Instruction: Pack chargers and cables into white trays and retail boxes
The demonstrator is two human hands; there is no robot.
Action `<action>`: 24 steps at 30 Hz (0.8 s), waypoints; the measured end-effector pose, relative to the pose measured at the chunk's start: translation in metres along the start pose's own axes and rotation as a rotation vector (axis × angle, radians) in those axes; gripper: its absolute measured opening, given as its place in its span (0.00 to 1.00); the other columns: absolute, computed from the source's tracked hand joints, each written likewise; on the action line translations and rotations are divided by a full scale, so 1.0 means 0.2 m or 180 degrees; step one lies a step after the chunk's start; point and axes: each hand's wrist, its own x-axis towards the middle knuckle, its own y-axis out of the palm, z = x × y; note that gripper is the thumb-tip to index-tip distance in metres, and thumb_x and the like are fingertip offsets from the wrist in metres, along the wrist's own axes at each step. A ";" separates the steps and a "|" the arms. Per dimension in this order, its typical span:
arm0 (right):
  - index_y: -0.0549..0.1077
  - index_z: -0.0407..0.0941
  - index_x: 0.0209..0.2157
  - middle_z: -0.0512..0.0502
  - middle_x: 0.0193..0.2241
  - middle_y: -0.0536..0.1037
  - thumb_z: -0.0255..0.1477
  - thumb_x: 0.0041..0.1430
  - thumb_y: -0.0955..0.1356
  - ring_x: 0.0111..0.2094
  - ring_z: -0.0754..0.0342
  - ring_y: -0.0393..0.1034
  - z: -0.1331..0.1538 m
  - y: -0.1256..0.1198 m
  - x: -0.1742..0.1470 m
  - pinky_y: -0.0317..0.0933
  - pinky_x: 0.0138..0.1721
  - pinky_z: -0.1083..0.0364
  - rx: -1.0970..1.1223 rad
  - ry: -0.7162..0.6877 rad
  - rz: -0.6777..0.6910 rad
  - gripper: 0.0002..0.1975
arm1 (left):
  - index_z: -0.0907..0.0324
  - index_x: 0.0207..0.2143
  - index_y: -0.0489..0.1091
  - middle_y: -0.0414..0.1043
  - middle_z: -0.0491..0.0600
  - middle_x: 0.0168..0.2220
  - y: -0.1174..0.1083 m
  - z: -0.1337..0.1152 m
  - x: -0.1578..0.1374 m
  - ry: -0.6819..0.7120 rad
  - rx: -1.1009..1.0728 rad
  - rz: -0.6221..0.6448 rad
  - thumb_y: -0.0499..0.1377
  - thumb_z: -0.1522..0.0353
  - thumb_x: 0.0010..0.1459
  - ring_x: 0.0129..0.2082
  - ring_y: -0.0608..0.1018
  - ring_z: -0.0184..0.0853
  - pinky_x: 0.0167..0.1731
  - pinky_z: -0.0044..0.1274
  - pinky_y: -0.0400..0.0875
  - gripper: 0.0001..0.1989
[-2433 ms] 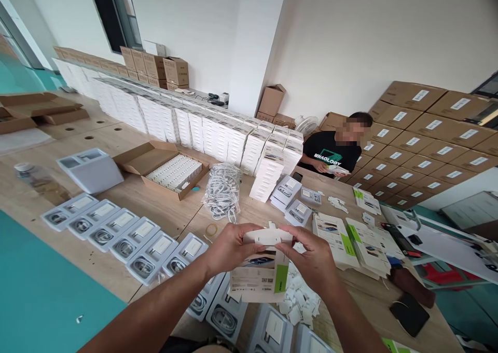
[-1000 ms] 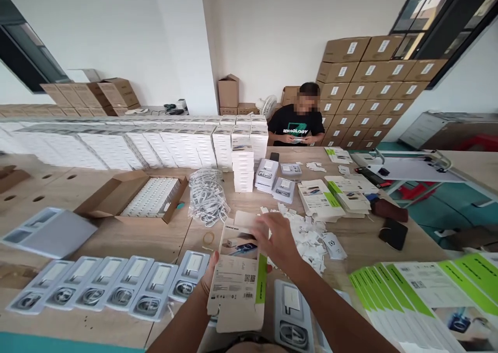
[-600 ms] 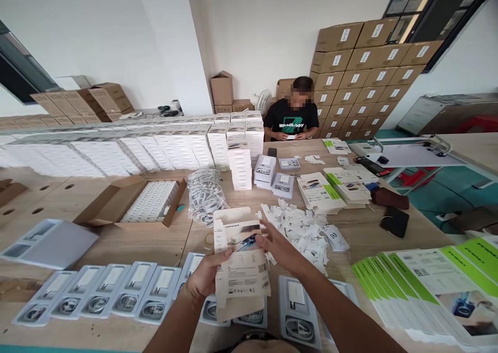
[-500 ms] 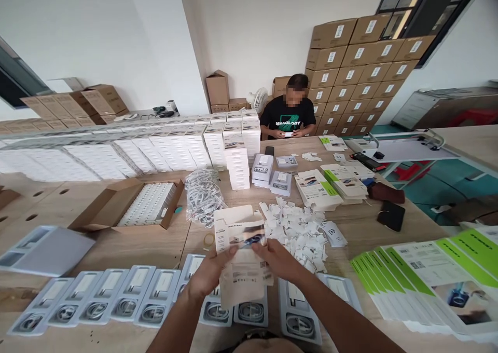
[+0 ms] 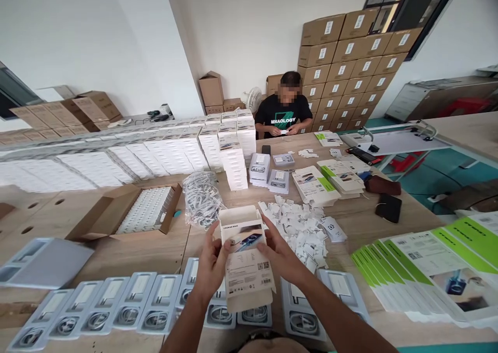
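Note:
Between my two hands is a printed cardboard box (image 5: 247,272), white with a dark product picture, its end flaps sticking out at top and bottom. My left hand (image 5: 212,262) grips its left edge, thumb on the printed face. On the opposite edge my right hand (image 5: 278,252) holds it the same way, fingers behind. Beneath the box, pale plastic trays (image 5: 155,303) with coiled cables and white pieces stand in a row along the near table edge; some are partly hidden by the box and my arms. A heap of small white paper pieces (image 5: 295,228) lies just beyond my right hand.
Flat green-and-white cartons (image 5: 416,275) fan out at the right. An open brown carton of white adapters (image 5: 146,207) and bagged cables (image 5: 202,197) lie left of centre. Stacked white boxes (image 5: 171,153) line the back. Across the table sits a co-worker (image 5: 284,109) handling a small white item.
The box has opened out from a flatter, blurred shape and its printed face now shows clearly. My left hand has shifted up its left side. The view has turned slightly.

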 end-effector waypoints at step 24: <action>0.79 0.49 0.32 0.49 0.27 0.71 0.35 0.55 0.70 0.28 0.55 0.65 0.14 0.01 0.05 0.59 0.29 0.55 -0.1750 -0.1137 -0.0812 0.06 | 0.57 0.41 0.68 0.68 0.46 0.33 -0.10 -0.27 0.05 -0.0264 -0.0625 0.1498 0.59 0.63 0.58 0.29 0.69 0.30 0.30 0.21 0.63 0.10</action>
